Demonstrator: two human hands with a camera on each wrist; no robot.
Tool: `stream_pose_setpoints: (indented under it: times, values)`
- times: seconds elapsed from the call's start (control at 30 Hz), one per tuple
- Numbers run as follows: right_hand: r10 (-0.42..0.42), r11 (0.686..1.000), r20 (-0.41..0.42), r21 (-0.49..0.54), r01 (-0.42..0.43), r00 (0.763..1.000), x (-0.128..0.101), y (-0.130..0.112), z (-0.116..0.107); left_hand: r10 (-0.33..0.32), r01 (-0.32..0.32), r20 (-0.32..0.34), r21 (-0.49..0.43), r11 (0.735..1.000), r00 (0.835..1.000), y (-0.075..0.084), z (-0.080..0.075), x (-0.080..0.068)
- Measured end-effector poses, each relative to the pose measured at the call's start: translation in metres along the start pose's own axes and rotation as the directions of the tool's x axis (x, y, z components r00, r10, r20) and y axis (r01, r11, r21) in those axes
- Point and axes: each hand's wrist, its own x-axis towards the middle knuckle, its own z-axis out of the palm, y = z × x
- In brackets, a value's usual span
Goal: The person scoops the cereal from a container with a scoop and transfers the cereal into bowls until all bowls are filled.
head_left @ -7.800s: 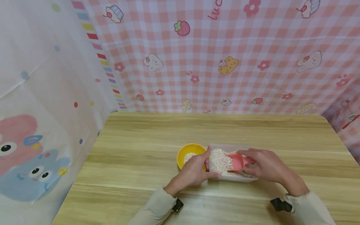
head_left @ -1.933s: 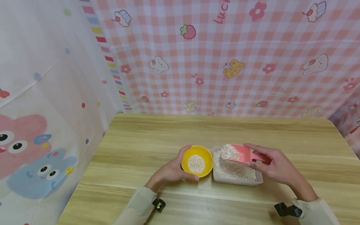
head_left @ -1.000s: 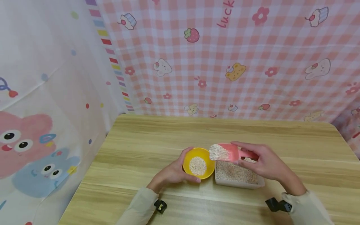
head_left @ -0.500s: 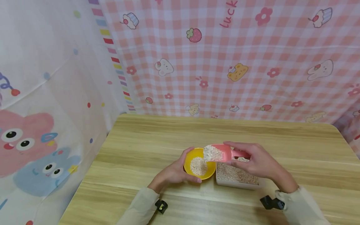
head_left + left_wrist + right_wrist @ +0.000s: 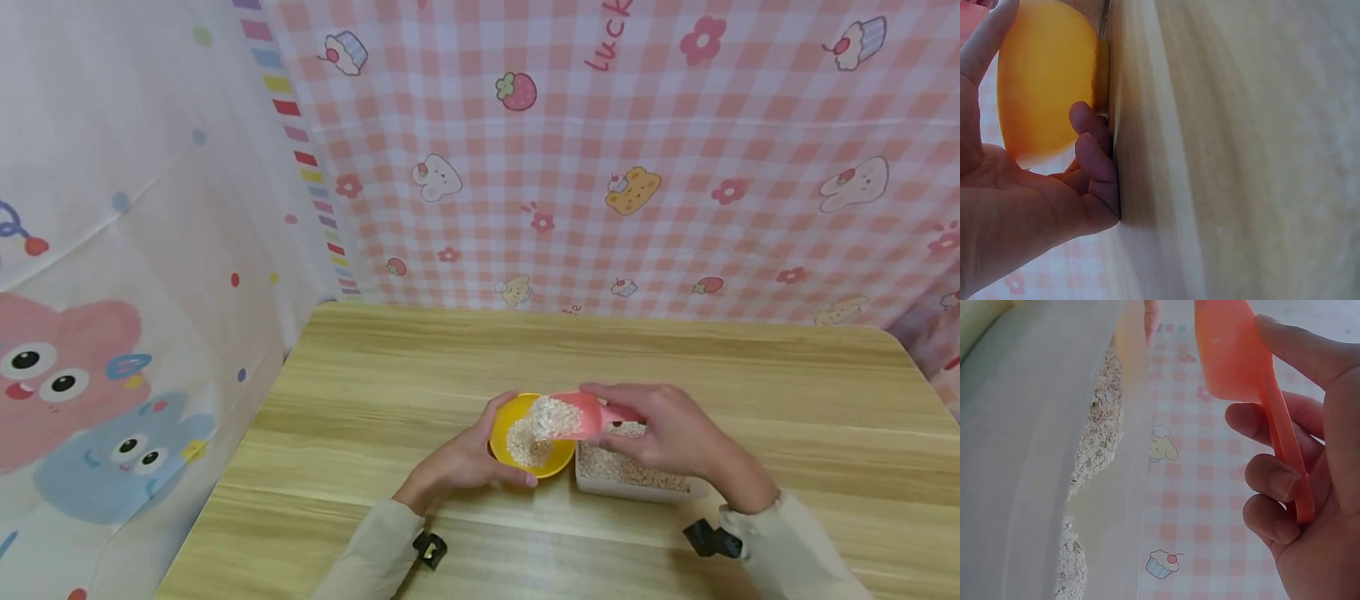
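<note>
My right hand (image 5: 663,429) grips the handle of a pink scoop (image 5: 586,414), fingers curled round it in the right wrist view. The scoop, heaped at its front with oat flakes (image 5: 553,418), is above the right part of a yellow bowl (image 5: 501,433). More flakes lie in the bowl's bottom. Around the bowl's left side my left hand (image 5: 472,454) holds it, thumb at the near rim. The left wrist view shows the bowl's outer wall (image 5: 1047,81) and fingers curled by its base. Under my right hand stands a whitish tub (image 5: 630,492) of oat flakes, partly hidden.
The wood-grain table (image 5: 405,358) runs back to a pink checked cloth (image 5: 570,242). A white cloth with cartoon prints (image 5: 150,275) hangs on the left. Bowl and tub stand side by side, very close together.
Earlier the scoop was in the tub's flakes while my left hand held the tub. My left hand moved to the bowl; the loaded scoop rose and moved left over the bowl.
</note>
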Motion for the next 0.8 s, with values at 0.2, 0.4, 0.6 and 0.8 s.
stream_pose_setpoints:
  times: [0.2, 0.4, 0.6, 0.8]
  values:
    - [0.003, 0.999, 0.021, -0.049, -0.002, 1.000, 0.0025, -0.0029, 0.0024, -0.023, 0.023, 0.000, -0.001, 1.000, 1.000, 0.0000, -0.0002, 0.0006]
    - [0.021, 0.996, 0.053, -0.086, -0.016, 0.998, 0.0037, -0.0048, 0.0027, -0.030, 0.030, -0.002, -0.003, 1.000, 1.000, -0.0006, 0.0000, 0.0015]
    - [0.024, 0.993, 0.073, -0.116, -0.015, 0.997, 0.0048, -0.0063, 0.0026, -0.021, 0.021, -0.001, 0.002, 1.000, 1.000, -0.0001, 0.0000, 0.0008]
    - [0.018, 0.991, 0.077, -0.137, -0.008, 0.997, 0.0050, -0.0068, 0.0021, -0.003, 0.003, 0.003, 0.015, 1.000, 1.000, -0.0008, -0.0002, 0.0006]
